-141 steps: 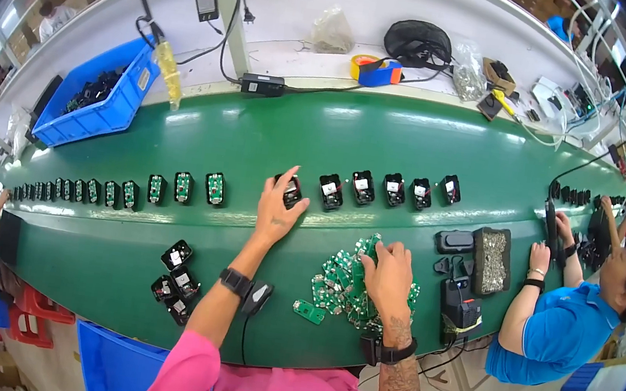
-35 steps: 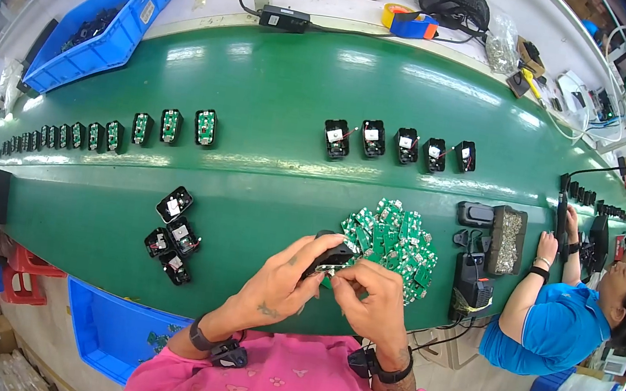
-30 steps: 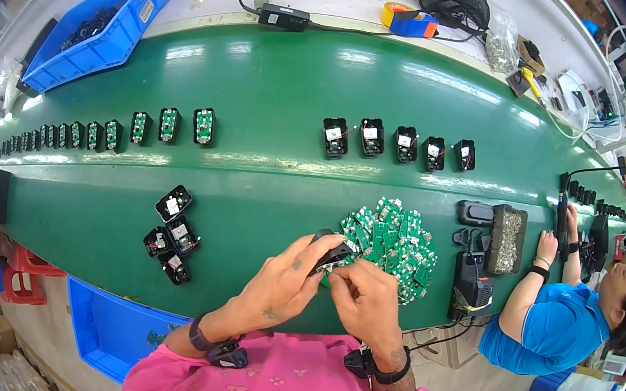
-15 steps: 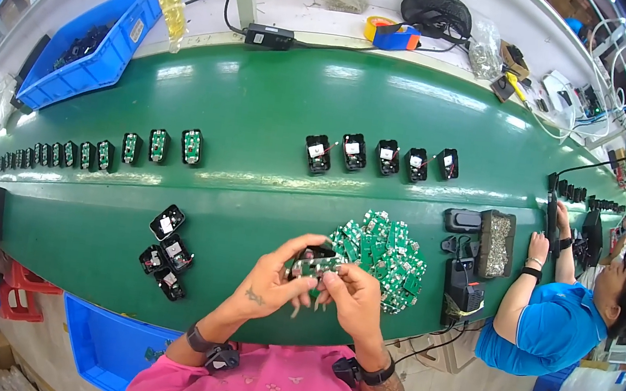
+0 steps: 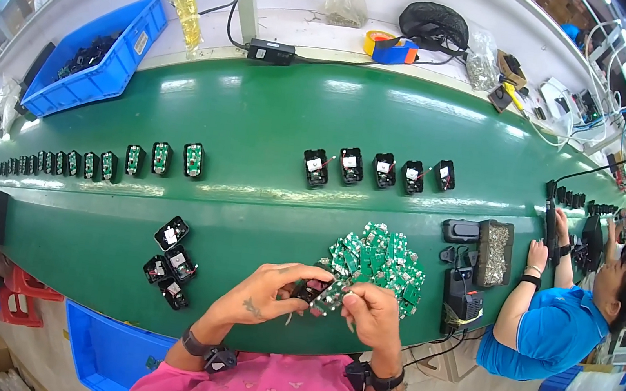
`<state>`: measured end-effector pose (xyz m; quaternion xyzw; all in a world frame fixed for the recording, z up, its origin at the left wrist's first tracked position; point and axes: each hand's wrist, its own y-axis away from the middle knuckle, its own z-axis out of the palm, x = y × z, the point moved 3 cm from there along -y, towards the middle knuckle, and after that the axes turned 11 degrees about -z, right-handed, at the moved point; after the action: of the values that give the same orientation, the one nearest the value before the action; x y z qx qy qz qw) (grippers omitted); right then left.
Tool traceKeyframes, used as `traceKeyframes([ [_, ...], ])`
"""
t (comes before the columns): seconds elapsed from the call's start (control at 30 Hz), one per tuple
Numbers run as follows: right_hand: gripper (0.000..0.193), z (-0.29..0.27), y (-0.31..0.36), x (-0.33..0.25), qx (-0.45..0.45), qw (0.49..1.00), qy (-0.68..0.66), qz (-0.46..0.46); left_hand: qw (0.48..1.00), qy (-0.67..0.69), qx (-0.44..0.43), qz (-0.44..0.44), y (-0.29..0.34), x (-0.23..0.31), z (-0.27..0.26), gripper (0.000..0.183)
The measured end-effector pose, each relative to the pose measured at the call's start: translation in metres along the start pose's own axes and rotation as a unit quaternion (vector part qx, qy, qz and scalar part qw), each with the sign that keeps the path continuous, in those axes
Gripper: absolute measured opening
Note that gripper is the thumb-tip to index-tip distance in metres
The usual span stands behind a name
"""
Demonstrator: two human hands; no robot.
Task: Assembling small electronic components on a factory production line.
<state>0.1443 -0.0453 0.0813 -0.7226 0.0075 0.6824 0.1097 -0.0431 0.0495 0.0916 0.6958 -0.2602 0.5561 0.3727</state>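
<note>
Close to the bench's near edge, my left hand (image 5: 264, 293) is closed around a small black plastic housing (image 5: 308, 290), its hollow side facing up. My right hand (image 5: 375, 313) pinches a green circuit board (image 5: 329, 299), tilted at the right of the housing's opening. Thin wires hang by the fingers; where they join is hidden. Just beyond my right hand lies a heap of green circuit boards (image 5: 379, 263). Left of my hands sit several black housings with white-labelled parts inside (image 5: 179, 261).
A row of housings with boards fitted (image 5: 160, 158) runs leftward; more open housings (image 5: 352, 166) stand farther back. At right are a black-and-orange device (image 5: 464, 294) and a tray of small metal parts (image 5: 493, 255). A co-worker in blue (image 5: 549, 322) works beyond. A blue crate (image 5: 98, 84) stands back left.
The circuit board has tilted and shifted right of the housing, uncovering more of its inside. Both hands sit slightly lower in the picture, the right one farther right.
</note>
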Motion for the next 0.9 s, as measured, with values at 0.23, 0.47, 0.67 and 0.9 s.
traceKeyframes([
  [0.23,0.016,0.017,-0.008,-0.017,0.018,0.995,0.097,0.0,0.954,-0.168,0.218,0.121,-0.011,0.001,0.023,0.049],
  [0.47,0.023,0.027,-0.01,-0.011,0.007,0.976,0.203,-0.082,0.956,-0.077,0.271,0.079,-0.005,-0.01,0.024,0.049],
  [0.67,0.018,0.015,-0.012,-0.011,0.057,0.981,0.184,-0.014,0.987,0.083,0.126,0.05,-0.009,-0.007,0.026,0.042],
  [0.9,0.015,0.028,-0.014,0.0,0.075,0.963,0.254,-0.057,0.982,0.102,0.16,-0.022,-0.007,-0.011,0.023,0.034],
])
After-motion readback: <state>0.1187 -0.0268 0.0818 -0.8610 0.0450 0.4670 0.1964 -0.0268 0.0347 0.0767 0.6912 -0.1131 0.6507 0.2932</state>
